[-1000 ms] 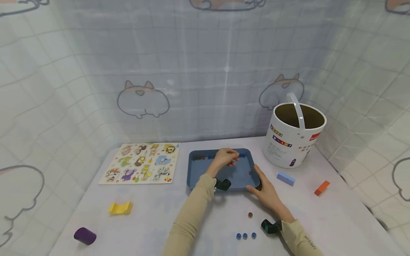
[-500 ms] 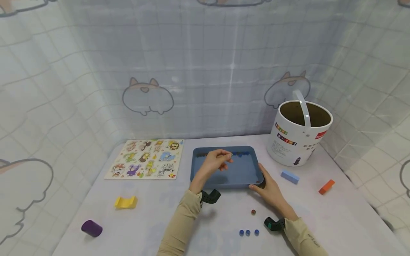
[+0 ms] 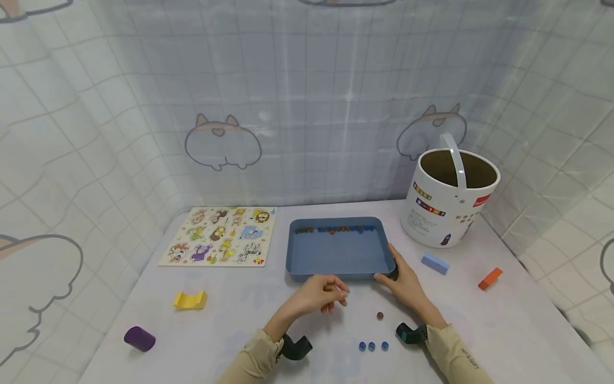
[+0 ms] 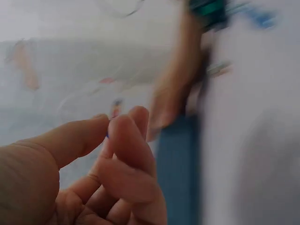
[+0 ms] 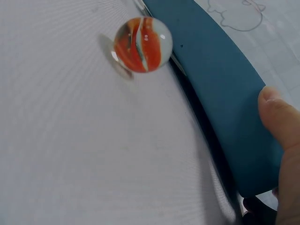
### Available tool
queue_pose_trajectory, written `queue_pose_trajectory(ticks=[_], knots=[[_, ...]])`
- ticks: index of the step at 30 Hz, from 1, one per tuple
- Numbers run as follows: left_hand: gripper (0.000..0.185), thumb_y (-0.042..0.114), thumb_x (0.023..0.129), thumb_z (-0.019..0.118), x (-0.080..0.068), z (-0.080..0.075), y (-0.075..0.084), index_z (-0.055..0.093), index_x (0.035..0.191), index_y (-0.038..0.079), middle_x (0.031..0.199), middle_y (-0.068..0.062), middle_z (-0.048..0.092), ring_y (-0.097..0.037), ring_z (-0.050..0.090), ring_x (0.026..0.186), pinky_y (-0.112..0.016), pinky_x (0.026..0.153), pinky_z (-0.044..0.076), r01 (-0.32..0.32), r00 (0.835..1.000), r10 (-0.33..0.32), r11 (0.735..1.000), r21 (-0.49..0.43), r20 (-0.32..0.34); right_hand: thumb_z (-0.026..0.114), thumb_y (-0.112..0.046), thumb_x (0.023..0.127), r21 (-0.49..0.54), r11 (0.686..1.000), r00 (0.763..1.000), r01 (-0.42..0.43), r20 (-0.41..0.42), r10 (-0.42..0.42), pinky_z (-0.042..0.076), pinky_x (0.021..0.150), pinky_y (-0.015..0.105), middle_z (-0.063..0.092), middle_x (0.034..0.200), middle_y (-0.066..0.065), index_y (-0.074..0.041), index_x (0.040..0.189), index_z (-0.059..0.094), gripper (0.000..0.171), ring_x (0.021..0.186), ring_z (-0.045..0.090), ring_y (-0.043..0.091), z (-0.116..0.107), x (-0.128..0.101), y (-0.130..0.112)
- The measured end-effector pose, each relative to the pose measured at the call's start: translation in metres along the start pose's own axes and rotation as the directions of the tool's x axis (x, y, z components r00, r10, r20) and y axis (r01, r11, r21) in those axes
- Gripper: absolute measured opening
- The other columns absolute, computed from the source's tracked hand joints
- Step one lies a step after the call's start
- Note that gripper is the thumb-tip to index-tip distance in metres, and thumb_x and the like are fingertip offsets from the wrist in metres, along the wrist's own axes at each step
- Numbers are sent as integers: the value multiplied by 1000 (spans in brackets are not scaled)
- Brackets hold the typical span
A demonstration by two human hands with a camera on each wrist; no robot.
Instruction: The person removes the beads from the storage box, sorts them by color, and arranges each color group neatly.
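Note:
A blue tray lies on the table with several marbles lined up along its far wall. My right hand grips the tray's near right corner; in the right wrist view its thumb rests on the tray's outer wall. Just in front of the tray, my left hand pinches a small marble between thumb and forefinger. The fingertips hide most of that marble, and only a sliver of blue shows in the left wrist view. An orange-and-white marble sits on the cloth before the tray.
Three blue marbles form a row nearer to me. A white bucket stands at back right, with a blue block and an orange block before it. Leftward are an animal puzzle board, a yellow block and a purple cylinder.
My left hand has come from over the tray back toward me, in front of its near edge. The right hand keeps its place at the corner. A marble by the right wall no longer shows there.

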State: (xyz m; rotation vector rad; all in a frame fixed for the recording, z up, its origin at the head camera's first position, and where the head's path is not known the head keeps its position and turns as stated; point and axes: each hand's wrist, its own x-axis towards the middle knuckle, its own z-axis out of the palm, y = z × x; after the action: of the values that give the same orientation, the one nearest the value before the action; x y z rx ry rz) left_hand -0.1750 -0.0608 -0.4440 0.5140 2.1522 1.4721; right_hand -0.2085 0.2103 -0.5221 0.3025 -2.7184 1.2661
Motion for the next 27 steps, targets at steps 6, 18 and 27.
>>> queue_pose_trajectory(ticks=[6,18,27], knots=[[3,14,86,72,-15,31,-17,70,86,13,67,0,71,-9,51,43,-21,42,35,76,995,-84,987,144,53,73,-39,86,4,1000,1000,-7,1,7,25,112,61,22,159,23,-15,157,14,95,142,28,46,-3,0,-2],[15,10,76,81,-28,55,-15,66,76,13,48,10,55,-1,41,34,-18,41,34,49,998,-62,949,312,32,73,-38,85,16,1000,1000,0,-3,0,26,111,61,23,159,22,-11,156,17,94,142,28,46,-2,0,-6],[15,9,75,81,-29,57,-17,66,76,12,47,11,52,0,40,34,-17,38,30,51,995,-75,954,295,70,73,-39,85,16,1000,1000,-9,3,9,27,111,62,23,158,23,-13,156,16,95,141,29,46,-2,-1,-5]])
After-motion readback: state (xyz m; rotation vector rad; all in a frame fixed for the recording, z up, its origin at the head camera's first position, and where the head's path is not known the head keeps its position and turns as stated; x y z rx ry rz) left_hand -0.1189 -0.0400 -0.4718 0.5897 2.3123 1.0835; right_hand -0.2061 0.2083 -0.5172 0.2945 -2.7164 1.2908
